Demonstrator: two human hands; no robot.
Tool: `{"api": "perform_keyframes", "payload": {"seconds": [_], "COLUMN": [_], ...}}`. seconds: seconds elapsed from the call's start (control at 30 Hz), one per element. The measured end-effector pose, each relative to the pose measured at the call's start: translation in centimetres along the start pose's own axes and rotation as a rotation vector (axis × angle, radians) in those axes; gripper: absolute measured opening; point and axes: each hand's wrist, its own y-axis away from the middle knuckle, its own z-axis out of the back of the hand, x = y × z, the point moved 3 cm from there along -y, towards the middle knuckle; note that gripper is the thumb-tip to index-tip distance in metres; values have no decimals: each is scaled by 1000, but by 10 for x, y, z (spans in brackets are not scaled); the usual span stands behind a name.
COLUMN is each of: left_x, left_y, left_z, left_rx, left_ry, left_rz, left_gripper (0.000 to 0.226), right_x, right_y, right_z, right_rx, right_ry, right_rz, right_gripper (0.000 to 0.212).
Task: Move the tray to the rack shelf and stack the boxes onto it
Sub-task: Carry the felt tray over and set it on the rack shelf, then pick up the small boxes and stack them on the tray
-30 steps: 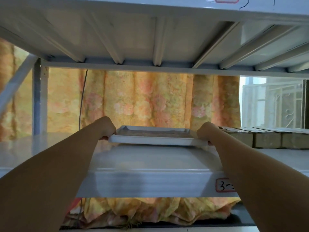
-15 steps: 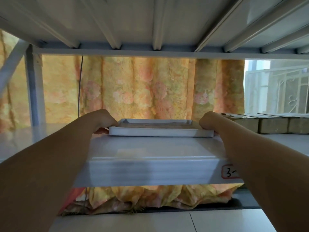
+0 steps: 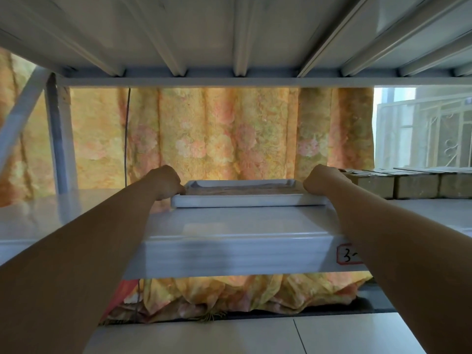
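A shallow white tray [image 3: 237, 201] with a brownish inner surface lies flat on the white rack shelf [image 3: 229, 228], in the middle of the view. My left hand [image 3: 167, 182] grips the tray's left end and my right hand [image 3: 322, 182] grips its right end, fingers curled over the rim. A row of brown cardboard boxes [image 3: 408, 185] stands on the same shelf just to the right of the tray, close to my right hand.
The underside of the shelf above [image 3: 235, 34] hangs low overhead. A rack post [image 3: 57, 139] stands at the back left. An orange floral curtain [image 3: 217, 134] hangs behind the rack, with a barred window [image 3: 429, 134] at the right. Tiled floor [image 3: 229, 335] shows below.
The tray came down from slightly above the shelf and tilted to lying flat on it, still held at both ends. My view shifted down a little.
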Motion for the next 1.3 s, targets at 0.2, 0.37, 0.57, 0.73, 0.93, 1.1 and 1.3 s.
{"api": "perform_keyframes", "payload": {"seconds": [0.2,0.37,0.57,0.73,0.93,1.1,1.3], "left_x": [-40,-93,-168,-231,-312,-348,-362], "left_y": [22,28,44,54,58,50,34], "left_z": [7,2,-21,-53,-96,-140,-156], "left_rx": [-293,-233,-148,-104,-118,-99,-26], "left_ry": [97,107,121,2,62,84,64], "left_rz": [-222,-379,-484,-521,-464,-345,-308], "left_gripper": [24,27,24,25,29,32,20], "right_x": [3,6,-18,-81,-156,-195,-208], "right_y": [9,11,13,-5,-35,-63,-80], "right_z": [12,15,36,64,84,88,71], "right_rx": [-214,-200,-185,-200,-271,-151,-78], "right_ry": [-84,-39,93,-26,3,21,-48], "right_rz": [25,139,123,33,137,223,191], "right_gripper": [5,16,7,9,13,15,22]}}
